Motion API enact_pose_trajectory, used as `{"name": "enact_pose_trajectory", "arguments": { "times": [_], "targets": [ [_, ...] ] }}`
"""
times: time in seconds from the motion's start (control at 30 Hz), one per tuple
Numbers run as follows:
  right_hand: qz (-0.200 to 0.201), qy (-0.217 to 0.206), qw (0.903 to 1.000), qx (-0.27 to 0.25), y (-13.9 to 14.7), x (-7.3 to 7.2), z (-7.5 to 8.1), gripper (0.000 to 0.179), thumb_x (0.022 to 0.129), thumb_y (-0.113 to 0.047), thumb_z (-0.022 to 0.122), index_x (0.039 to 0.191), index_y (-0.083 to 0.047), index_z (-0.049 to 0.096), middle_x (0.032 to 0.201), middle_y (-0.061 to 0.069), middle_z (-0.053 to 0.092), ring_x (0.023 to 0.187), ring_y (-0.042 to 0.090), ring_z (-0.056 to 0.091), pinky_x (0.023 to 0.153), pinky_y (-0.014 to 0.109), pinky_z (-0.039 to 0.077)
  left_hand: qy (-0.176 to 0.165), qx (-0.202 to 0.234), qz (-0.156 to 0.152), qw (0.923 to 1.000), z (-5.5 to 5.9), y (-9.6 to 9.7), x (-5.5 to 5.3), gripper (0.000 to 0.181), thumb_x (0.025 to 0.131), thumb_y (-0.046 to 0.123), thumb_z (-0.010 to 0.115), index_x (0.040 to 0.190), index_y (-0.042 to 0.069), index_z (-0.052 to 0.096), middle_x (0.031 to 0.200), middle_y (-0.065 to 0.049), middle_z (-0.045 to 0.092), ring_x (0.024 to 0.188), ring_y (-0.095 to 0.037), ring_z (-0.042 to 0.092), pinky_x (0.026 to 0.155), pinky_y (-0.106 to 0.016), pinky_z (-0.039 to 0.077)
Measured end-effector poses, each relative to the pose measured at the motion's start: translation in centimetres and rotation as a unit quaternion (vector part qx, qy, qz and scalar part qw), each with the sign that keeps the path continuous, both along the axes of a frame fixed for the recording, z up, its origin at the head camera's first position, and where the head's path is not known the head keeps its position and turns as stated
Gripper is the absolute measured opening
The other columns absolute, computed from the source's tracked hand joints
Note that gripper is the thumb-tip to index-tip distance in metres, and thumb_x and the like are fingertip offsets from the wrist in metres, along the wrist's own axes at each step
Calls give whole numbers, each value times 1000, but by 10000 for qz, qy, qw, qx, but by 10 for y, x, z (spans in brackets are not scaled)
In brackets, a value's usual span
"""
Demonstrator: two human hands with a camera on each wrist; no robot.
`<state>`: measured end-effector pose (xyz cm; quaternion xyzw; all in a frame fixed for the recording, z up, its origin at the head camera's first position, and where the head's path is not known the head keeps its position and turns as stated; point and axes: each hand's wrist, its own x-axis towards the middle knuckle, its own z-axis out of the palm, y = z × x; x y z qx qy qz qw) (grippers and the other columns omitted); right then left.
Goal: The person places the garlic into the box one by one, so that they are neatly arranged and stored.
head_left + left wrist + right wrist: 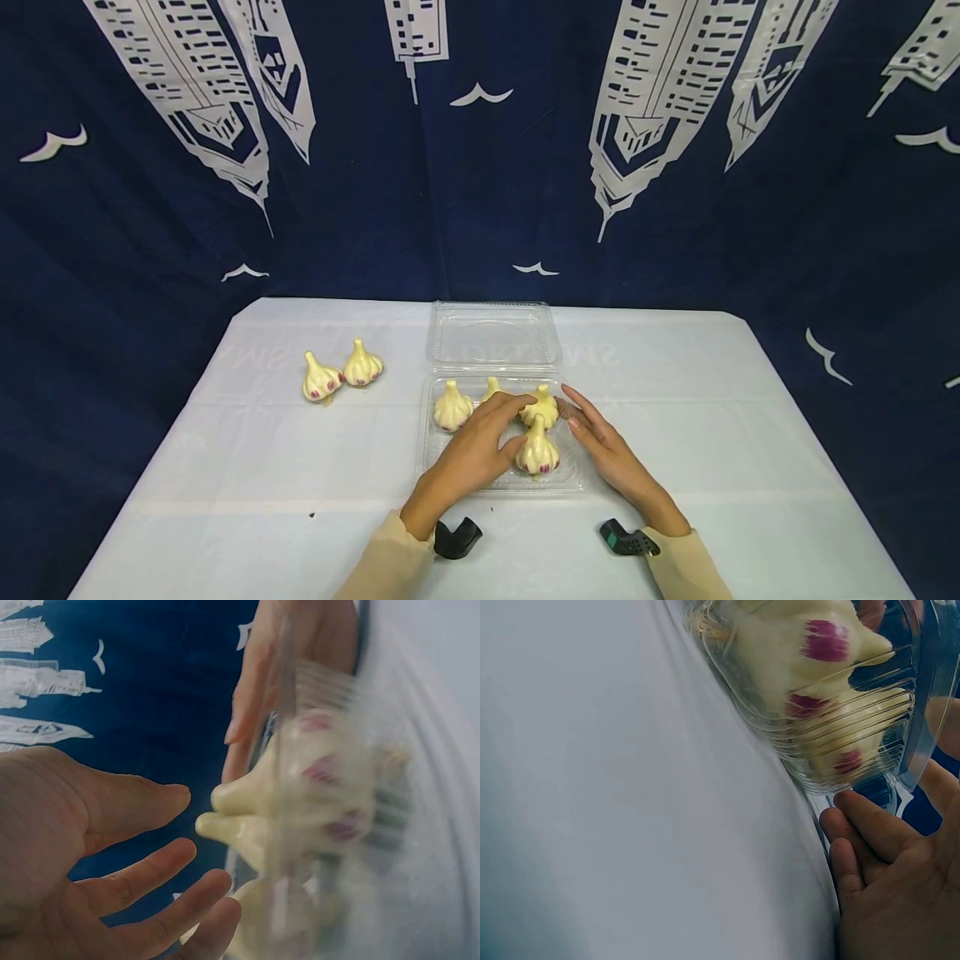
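A clear plastic clamshell container [431, 437] lies open on the table with several garlic bulbs inside. My left hand [477, 443] reaches over it from the left, fingers spread and loosely bent near the front garlic bulb [538, 454] and the garlic bulb behind [547, 410]. In the left wrist view a gap shows between that hand and the bulb stems. Another bulb [452, 408] sits at the container's left, and a further one [492, 387] is mostly hidden behind the left hand. My right hand [613, 458] is at the container's right side, fingertips close to its ribbed wall [832, 742].
Two loose garlic bulbs, one [321, 379] beside the other [363, 364], lie on the white table [300, 467] to the left. The container's raised lid [495, 335] extends toward the back edge. Behind hangs a dark blue printed cloth [360, 208].
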<state>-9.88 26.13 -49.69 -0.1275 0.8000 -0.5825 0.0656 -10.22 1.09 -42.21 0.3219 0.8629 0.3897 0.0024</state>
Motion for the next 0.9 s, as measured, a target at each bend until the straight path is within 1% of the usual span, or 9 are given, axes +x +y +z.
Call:
{"name": "enact_pose_trajectory", "arguments": {
  "times": [0.17,0.27,0.33,0.37,0.43,0.53,0.67,0.77,0.9],
  "targets": [
    [84,-99,9998,-148,-1,0,0,53,110,-25,38,161,-26,20,160,18,34,148,35,29,119,46,21,35,197,118,9997,8,-12,-3,48,94,5,67,140,10,55,129,-11,61,118,-25,60,97,-41,51],
    [83,-110,9997,-194,-2,0,0,54,110,-25,38,161,-26,21,160,19,33,148,36,28,118,28,24,111,205,284,9993,13,-22,-8,46,93,7,69,138,10,57,129,-10,62,122,-26,58,101,-45,49],
    [57,-115,9997,-203,-2,1,0,53,110,-25,39,160,-26,21,160,19,34,148,35,28,112,14,24,138,229,429,9987,16,-31,-11,46,92,6,70,136,10,58,128,-10,62,122,-27,58,101,-47,49],
    [43,-115,9997,-202,-1,1,0,53,110,-25,39,160,-26,22,160,18,34,149,35,28,109,10,23,154,218,520,9983,18,-36,-13,46,92,6,71,136,11,59,128,-9,63,122,-26,58,101,-48,48],
    [30,-126,9997,-207,-1,1,0,53,110,-25,39,160,-27,22,160,18,34,149,34,29,107,7,23,163,245,695,9971,20,-47,-17,46,91,4,71,135,10,60,127,-8,63,121,-26,59,101,-48,48],
    [43,-123,9998,-168,0,2,0,53,110,-26,39,160,-28,22,160,17,35,149,33,29,110,11,23,260,290,957,9946,22,-67,-22,46,91,3,71,135,9,60,126,-7,63,116,-27,60,96,-46,50],
    [23,-123,9998,-169,0,2,0,53,110,-26,39,160,-28,22,160,17,35,149,34,29,122,42,20,392,268,1375,9894,20,-95,-29,43,91,4,70,133,9,61,126,-10,63,112,-30,60,87,-42,53],
    [15,-117,9997,-212,-1,2,0,54,110,-25,39,160,-26,21,160,18,34,148,34,29,118,64,12,451,279,1716,9837,17,-116,-34,42,90,3,71,131,7,62,126,-12,64,111,-32,61,83,-44,54],
    [25,-107,9997,-230,-1,2,1,54,110,-25,40,161,-24,21,159,19,35,148,34,29,118,63,13,476,390,2135,9750,13,-141,-40,39,88,-1,71,127,2,64,122,-17,64,106,-36,62,81,-49,54]
  ]
}}
